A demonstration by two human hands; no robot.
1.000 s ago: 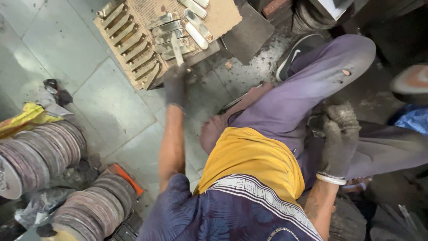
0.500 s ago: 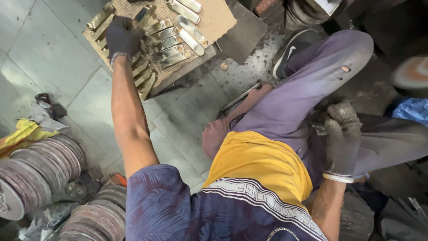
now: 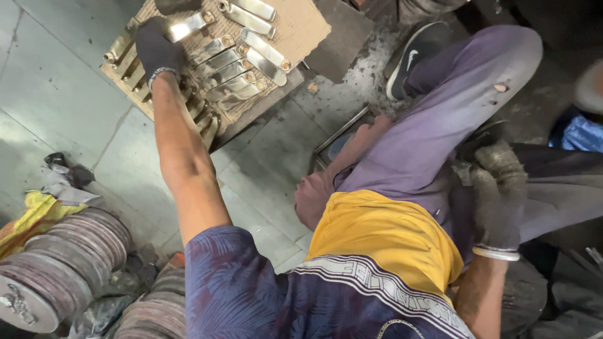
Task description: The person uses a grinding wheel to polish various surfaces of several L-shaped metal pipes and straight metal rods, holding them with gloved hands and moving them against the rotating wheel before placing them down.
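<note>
Discs (image 3: pixel 59 270), stacked in two ribbed rolls, are lying at the lower left on the tiled floor (image 3: pixel 56 107), with a yellow cloth (image 3: pixel 28 216) and crumpled grey rags (image 3: pixel 66 179) just beside them. Above and to the right, a flat cardboard sheet (image 3: pixel 301 28) is serving as a tray and is carrying rows of polished metal bars (image 3: pixel 235 69), each with a round eye at one end; more bars are lining its left edge. The left hand (image 3: pixel 157 53), in a dark glove, is reaching out at arm's length and resting on the bars near the sheet's left edge, fingers curled down on them; whether it is clamped on one cannot be told. Open floor is lying between the sheet and the person's knees. A dark shoe (image 3: pixel 418 53) is sitting right of the sheet. At the far right, the right hand (image 3: pixel 499 194), in a dirty grey glove, is lying against the trouser leg, fingers loosely together, holding nothing visible.
</note>
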